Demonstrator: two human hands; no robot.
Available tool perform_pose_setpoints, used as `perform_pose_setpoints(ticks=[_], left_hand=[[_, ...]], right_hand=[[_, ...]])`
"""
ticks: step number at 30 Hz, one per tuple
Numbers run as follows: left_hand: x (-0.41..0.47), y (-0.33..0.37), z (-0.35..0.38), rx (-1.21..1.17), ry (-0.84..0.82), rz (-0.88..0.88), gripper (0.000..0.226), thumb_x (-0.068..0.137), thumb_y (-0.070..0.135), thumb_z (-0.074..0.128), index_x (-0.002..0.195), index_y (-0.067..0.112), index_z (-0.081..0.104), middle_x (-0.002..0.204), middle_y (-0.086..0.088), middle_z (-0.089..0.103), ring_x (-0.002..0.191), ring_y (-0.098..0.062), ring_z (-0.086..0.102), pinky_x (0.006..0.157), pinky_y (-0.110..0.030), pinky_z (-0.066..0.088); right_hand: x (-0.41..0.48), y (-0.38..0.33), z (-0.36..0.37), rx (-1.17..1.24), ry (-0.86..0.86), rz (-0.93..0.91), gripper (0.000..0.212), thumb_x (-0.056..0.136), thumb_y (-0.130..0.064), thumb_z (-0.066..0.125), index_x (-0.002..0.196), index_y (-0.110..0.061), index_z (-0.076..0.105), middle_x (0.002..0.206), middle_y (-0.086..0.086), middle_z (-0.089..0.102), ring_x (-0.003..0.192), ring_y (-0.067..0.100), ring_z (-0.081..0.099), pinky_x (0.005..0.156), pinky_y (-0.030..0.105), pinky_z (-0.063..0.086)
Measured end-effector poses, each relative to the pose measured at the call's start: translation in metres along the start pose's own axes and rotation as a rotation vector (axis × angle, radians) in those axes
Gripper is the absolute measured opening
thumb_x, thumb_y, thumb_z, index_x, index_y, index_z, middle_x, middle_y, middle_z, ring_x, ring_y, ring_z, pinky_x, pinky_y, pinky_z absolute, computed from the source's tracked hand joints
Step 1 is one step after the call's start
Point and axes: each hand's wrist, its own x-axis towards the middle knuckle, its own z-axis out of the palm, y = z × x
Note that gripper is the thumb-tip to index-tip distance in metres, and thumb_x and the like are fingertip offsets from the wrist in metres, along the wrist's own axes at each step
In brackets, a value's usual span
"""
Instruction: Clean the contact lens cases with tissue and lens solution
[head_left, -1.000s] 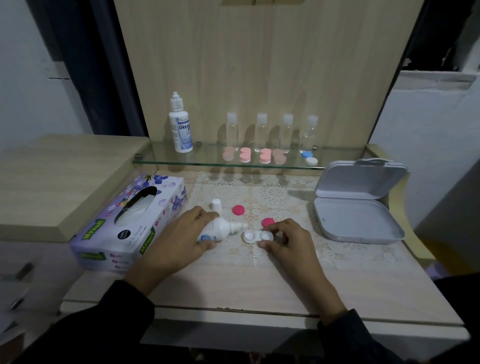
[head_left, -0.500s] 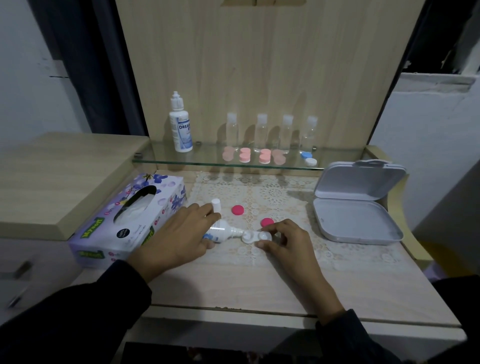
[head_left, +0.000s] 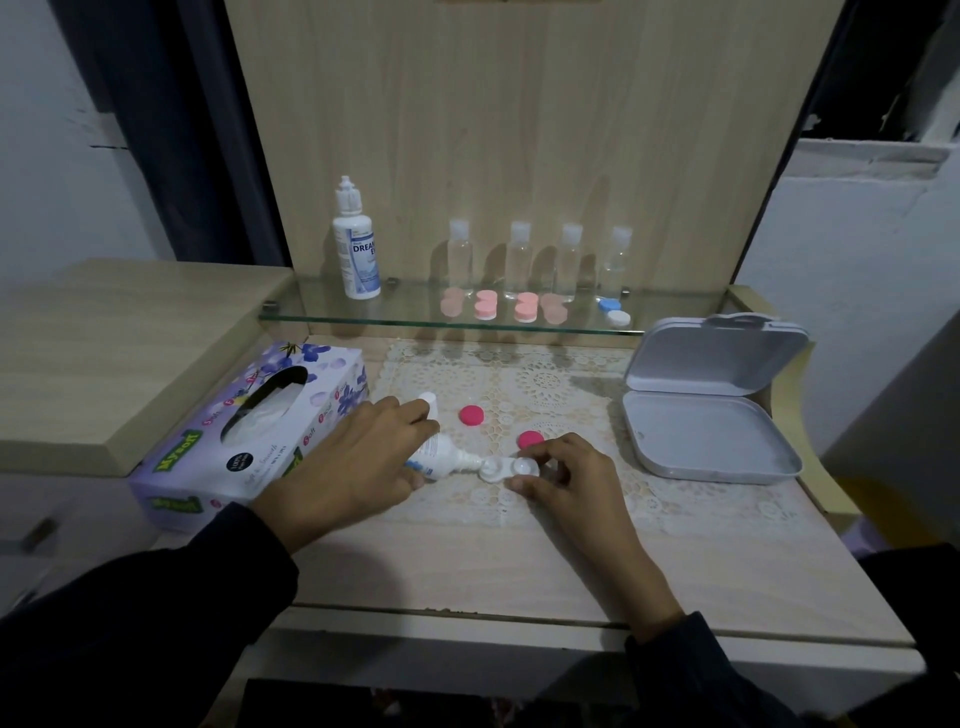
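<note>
A white double-well contact lens case (head_left: 506, 469) lies open on the lace mat. My right hand (head_left: 563, 480) pinches its right well with thumb and fingertips. My left hand (head_left: 358, 460) grips a small white lens solution bottle (head_left: 445, 459), tipped on its side with the nozzle touching the case's left well. The bottle's white cap (head_left: 429, 400) stands just behind my left fingers. Two pink lids (head_left: 471, 414) (head_left: 530, 439) lie on the mat behind the case. A purple tissue box (head_left: 244, 431) sits at the left.
An open white hinged box (head_left: 709, 439) sits at the right. The glass shelf (head_left: 322, 321) behind holds a larger solution bottle (head_left: 356, 247), several clear bottles (head_left: 519, 260), pink lens cases (head_left: 485, 305) and a blue-and-white case (head_left: 614, 310). A raised wooden ledge (head_left: 104, 343) flanks the left.
The left hand has brought the bottle's nozzle rightward and down onto the case's left well. The right hand has kept its hold on the case.
</note>
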Motion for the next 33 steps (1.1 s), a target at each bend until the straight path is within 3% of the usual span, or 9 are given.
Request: perform_pose_setpoints(ticks=[9,18,25,33], left_hand=[[0.0,-0.002,0.002,-0.003,-0.006,-0.009,0.042,0.075,0.031,0.07,0.112,0.015,0.061,0.102,-0.001,0.055,0.084,-0.021,0.053,0.071,-0.036,0.045],[-0.006,-0.007,0.011,-0.17,-0.024,-0.119,0.059,0.085,0.042,0.06,0.137,0.021,0.04,0.124,0.006,0.044,0.104,-0.011,0.044,0.083,-0.024,0.034],[0.008,0.005,0.006,-0.091,0.017,-0.01,0.055,0.083,0.042,0.061,0.132,0.023,0.046,0.119,0.005,0.049,0.101,-0.016,0.047,0.086,-0.032,0.04],[0.018,0.018,-0.005,0.047,0.033,0.082,0.061,0.08,0.032,0.067,0.135,0.019,0.044,0.115,-0.001,0.053,0.098,-0.022,0.049,0.08,-0.031,0.035]], right_hand=[[0.0,-0.002,0.0,0.012,0.002,0.018,0.017,0.07,-0.027,0.079,0.085,-0.026,0.072,0.082,-0.012,0.057,0.076,0.003,0.051,0.064,0.02,0.035],[0.0,-0.001,0.001,-0.024,-0.002,0.008,0.021,0.07,-0.028,0.08,0.089,-0.023,0.073,0.082,-0.011,0.056,0.077,0.005,0.051,0.064,0.021,0.035],[0.001,0.0,0.001,-0.02,-0.006,0.007,0.021,0.07,-0.027,0.08,0.09,-0.024,0.073,0.084,-0.01,0.056,0.079,0.006,0.052,0.065,0.021,0.035],[0.0,0.0,0.001,-0.021,-0.002,-0.005,0.023,0.069,-0.026,0.08,0.091,-0.023,0.073,0.085,-0.009,0.057,0.079,0.007,0.052,0.065,0.021,0.037]])
